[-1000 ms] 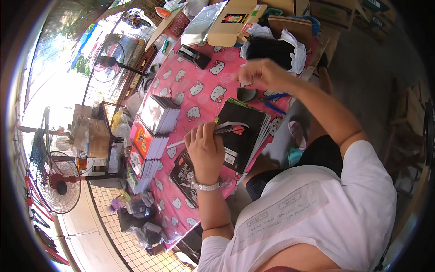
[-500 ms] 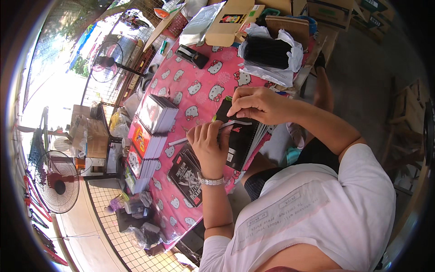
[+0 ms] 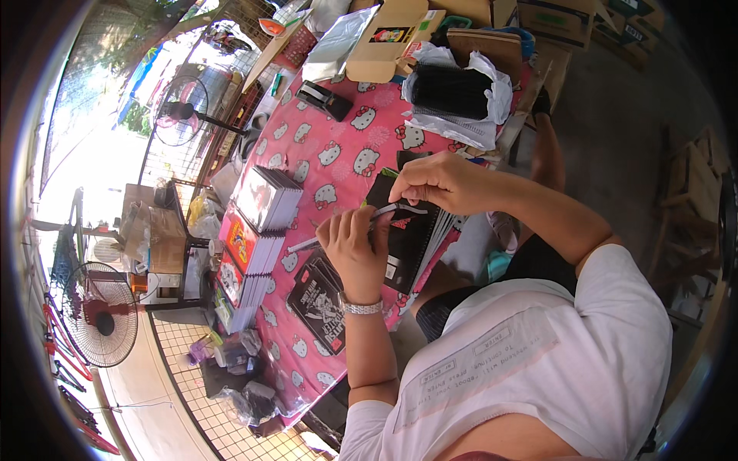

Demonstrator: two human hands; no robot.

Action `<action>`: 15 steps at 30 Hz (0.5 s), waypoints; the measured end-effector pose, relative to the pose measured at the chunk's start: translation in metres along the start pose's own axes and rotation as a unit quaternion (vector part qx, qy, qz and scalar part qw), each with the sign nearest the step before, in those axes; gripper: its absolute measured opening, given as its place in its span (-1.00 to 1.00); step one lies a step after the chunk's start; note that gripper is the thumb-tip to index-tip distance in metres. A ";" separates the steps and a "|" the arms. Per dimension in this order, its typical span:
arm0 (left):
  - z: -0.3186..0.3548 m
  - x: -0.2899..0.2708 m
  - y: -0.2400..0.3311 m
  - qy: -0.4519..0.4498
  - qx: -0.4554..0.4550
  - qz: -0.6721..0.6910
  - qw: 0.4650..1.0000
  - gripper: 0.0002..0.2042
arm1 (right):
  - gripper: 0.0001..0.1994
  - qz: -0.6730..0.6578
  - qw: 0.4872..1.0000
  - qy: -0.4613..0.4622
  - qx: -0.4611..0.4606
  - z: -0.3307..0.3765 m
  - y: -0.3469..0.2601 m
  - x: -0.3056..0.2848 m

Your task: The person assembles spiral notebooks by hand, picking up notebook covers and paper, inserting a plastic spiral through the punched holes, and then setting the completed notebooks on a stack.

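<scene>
Two hands [image 3: 352, 242] now meet over one thin, pale-edged notebook [image 3: 386, 210], seen almost edge-on. A second ago your right hand [image 3: 440, 183] was well apart, up by the black coils in white plastic [image 3: 453, 91]; it has since come in beside your left fingers and barely shifted over the last half second, so both hands now appear to be at work on the same edge.

Your left fingers are wrapped firmly around the notebook, holding it up over the black wire-bound notebooks [image 3: 406, 257] to the right of those fingers. Your right fingers are curled, thumb and index tips close together just above the notebook; whether they pinch anything, you cannot tell.

Your left hand covers the notebook's middle, and its cover is turned out of sight. The blue-handled tool visible earlier is lost behind your right hand. Nearer you than your left fingers, dark printed notebooks [image 3: 319, 301] lie partly covered by your wrist.
</scene>
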State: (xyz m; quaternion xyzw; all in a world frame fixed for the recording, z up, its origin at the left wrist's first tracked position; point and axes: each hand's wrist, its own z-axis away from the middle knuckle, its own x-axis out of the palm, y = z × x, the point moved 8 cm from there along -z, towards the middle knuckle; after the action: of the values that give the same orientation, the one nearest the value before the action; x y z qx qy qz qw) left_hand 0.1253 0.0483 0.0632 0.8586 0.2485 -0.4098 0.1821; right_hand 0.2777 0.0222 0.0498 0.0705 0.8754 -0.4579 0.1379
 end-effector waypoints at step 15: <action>-0.009 0.007 0.024 -0.050 0.036 -0.028 0.998 -0.72 | -0.58 0.122 0.982 -0.070 0.128 -0.007 -0.007 0.000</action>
State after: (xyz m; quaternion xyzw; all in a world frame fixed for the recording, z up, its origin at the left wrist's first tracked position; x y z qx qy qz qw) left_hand 0.1480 0.0352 0.0657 0.8358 0.2481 -0.4657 0.1515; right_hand 0.2752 0.0245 0.0592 0.1610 0.7827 -0.5496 0.2437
